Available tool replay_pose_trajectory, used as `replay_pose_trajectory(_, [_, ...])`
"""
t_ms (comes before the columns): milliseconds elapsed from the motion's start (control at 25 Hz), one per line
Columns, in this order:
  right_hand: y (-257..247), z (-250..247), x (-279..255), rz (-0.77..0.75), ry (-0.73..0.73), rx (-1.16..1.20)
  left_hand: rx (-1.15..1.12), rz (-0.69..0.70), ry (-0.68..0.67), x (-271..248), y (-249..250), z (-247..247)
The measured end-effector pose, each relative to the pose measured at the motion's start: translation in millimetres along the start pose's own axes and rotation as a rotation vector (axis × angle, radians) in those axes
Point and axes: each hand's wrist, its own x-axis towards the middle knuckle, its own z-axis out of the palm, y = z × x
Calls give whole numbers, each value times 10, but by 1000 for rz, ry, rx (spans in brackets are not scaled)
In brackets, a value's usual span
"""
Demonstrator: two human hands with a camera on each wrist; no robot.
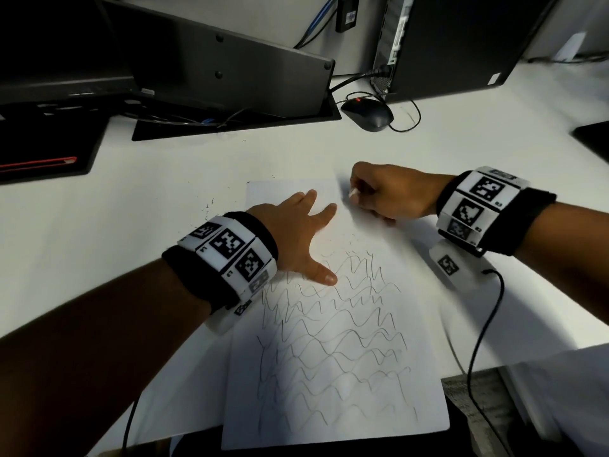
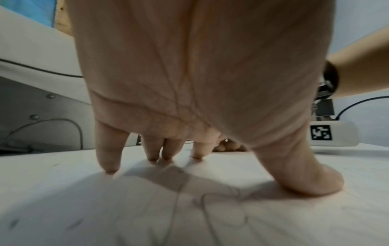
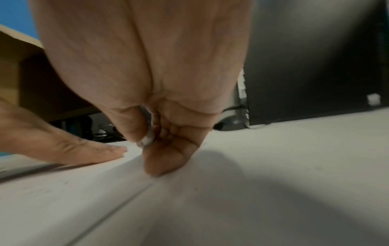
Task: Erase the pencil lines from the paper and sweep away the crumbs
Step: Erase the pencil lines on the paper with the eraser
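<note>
A white sheet of paper (image 1: 346,390) lies on the desk, its lower two thirds covered with wavy pencil lines (image 1: 333,351); the top part is blank. My left hand (image 1: 296,232) lies flat on the sheet's upper left, fingers spread and pressing down, as the left wrist view shows (image 2: 189,158). My right hand (image 1: 382,192) is at the paper's top right edge, fingers curled round a small white eraser (image 1: 353,193), seen pinched at the fingertips in the right wrist view (image 3: 146,141). Dark eraser crumbs (image 1: 209,209) are scattered on the desk left of the sheet.
A black mouse (image 1: 368,113) with its cable lies behind the paper. A monitor base (image 1: 230,70) and a black computer tower (image 1: 461,44) stand at the back. A black pad (image 1: 46,150) sits at the left. Wrist cables trail off the near desk edge.
</note>
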Motion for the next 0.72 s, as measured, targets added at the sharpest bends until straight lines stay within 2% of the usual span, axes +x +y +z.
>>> replay_pose_trajectory(80, [63,-3,64,108,-34,67,89,14,58,-45,136,-25])
replay_pose_trajectory(160, [65,4,85,125,-55,123,75,124,135,-87,421,-44])
replay_pose_trajectory(240, [48,-11,106,121,-61,148,43,210,109,-92,743,-39])
replay_pose_trajectory(320, [40,-16,121,123,-77,139,49,209,31,-62,920,23])
replay_pose_trajectory(400, [37,-14,122,124,-91,136,52,147,16,-91,861,175])
replay_pose_trajectory(480, [42,-16,129,121,-99,130,25,18,15,-222,614,305])
replay_pose_trajectory(560, [63,-12,138,125,-110,117,-8,-198,-59,-441,312,340])
replay_pose_trajectory(640, [74,-5,144,130,-114,120,61,-377,-139,-654,66,226])
replay_pose_trajectory(720, [72,-5,141,131,-106,113,109,-366,-50,-665,19,105])
